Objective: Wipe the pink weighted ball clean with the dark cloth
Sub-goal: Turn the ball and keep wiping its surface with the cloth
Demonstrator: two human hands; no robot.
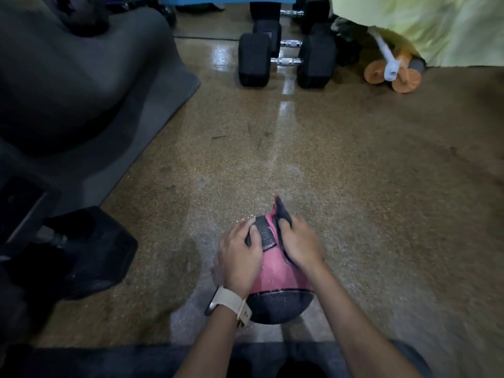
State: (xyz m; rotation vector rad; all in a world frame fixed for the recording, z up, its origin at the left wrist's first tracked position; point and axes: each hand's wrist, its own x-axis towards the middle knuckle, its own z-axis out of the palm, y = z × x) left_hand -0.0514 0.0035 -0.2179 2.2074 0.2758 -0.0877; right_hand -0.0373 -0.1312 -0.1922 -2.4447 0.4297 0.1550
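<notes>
Right hand (pixel 300 248): fingers curled over a bunched dark cloth (pixel 283 215) and pressing it against the upper right side of the pink weighted ball (pixel 275 276). One corner of the cloth sticks up past the fingertips, clear of the ball's far edge. Left hand (pixel 240 255): holds nothing. Its palm and spread fingers lie flat on the ball's upper left side, with the fingertips resting on a black textured panel near the top. A pale-strapped watch (pixel 226 302) sits on the left wrist. The ball is between the two hands, low and centre in the head view, directly in front of the person. A band of pink surface shows between the hands, and a second black textured panel covers the near lower part. The ball's underside is hidden, so contact with the floor (pixel 354 186) cannot be confirmed. The floor is speckled brown with a glossy streak running away from the ball. At the far end of the streak, well apart from the ball, stands a row of black hex dumbbells (pixel 286 61) with chrome handles. To their right lies an orange-wheeled roller (pixel 392 75), against a yellow-green sheet (pixel 422 28). Another black dumbbell (pixel 90 249) lies on the left, near the ball but not touching it. Beyond it is a grey mat (pixel 114 137), humped up at its far end.
</notes>
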